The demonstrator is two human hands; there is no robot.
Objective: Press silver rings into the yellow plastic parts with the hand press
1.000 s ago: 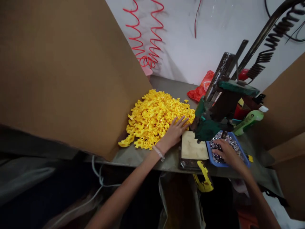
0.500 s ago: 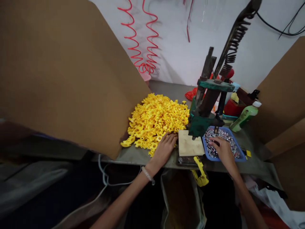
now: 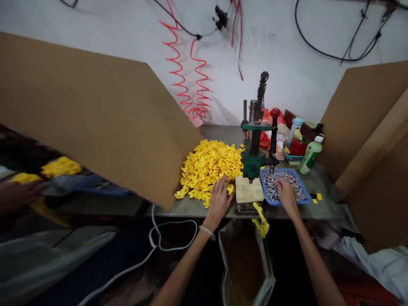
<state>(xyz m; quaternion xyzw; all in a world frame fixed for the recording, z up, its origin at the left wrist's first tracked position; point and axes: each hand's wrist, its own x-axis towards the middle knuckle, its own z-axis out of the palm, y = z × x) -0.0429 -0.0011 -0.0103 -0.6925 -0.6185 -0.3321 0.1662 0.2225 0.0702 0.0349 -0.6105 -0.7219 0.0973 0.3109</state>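
Observation:
A heap of small yellow plastic parts (image 3: 210, 163) lies on the bench. At its lower right edge rests my left hand (image 3: 219, 199), fingers stretched out and thumb apart, against the nearest pieces. My right hand (image 3: 287, 194) is over the blue tray (image 3: 307, 199) of small shiny silvery parts (image 3: 276, 192). Its fingers are bent together among them; what is between the fingertips is hidden. Between my hands stands a green hand press (image 3: 253, 163), its punch above a pale square block (image 3: 249, 190). A bigger yellow plastic piece (image 3: 261, 220) hangs at the bench edge below the block.
A cardboard panel (image 3: 105, 123) stands left of the heap, another cardboard panel (image 3: 360, 127) at the right. A green bottle (image 3: 310, 155) is behind the tray. Below the bench edge is an open sack (image 3: 244, 263). Another person's hand (image 3: 22, 191) shows at far left.
The view has tilted up and shifted. My left hand has turned its fingers away from the block toward the heap. My right fingers, earlier apart over the tray, have come together among the silvery parts.

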